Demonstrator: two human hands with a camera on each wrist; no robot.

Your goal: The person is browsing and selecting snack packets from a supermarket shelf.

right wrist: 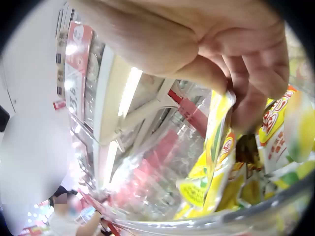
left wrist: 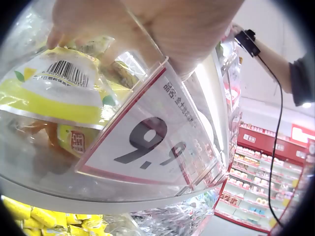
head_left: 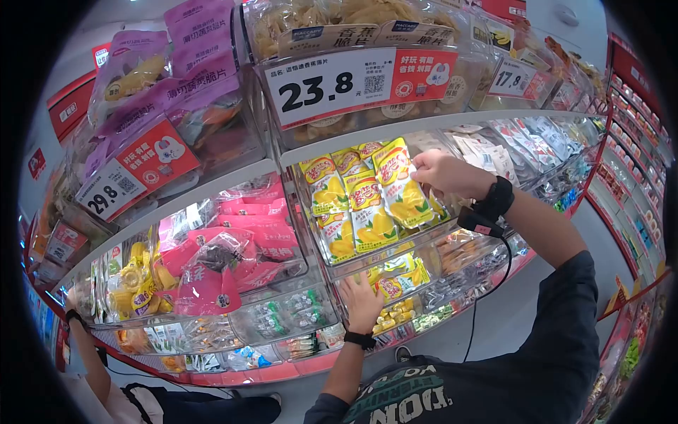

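Observation:
My right hand point(head_left: 448, 177) pinches the edge of a yellow-and-white snack packet point(head_left: 401, 187) with yellow fruit printed on it. This packet leans upright over its matching neighbours in a clear bin point(head_left: 367, 266). The right wrist view shows thumb and fingertips closed on the top corner of a yellow packet point(right wrist: 216, 142). Lower down, my left hand point(head_left: 364, 304) lies over the front edge of a lower bin, its fingers extended. There, in the left wrist view, it reaches above a 9.9 price card point(left wrist: 142, 140), beside a white-and-yellow packet point(left wrist: 59, 78) with a barcode.
Pink snack bags point(head_left: 233, 261) fill the bin to the left. Above hangs a shelf with a 23.8 price card point(head_left: 321, 88). Small yellow packets point(head_left: 395, 316) lie in a lower tier. A cable point(head_left: 487, 300) dangles from my right wrist. Another person's arm point(head_left: 88, 346) reaches in at the far left.

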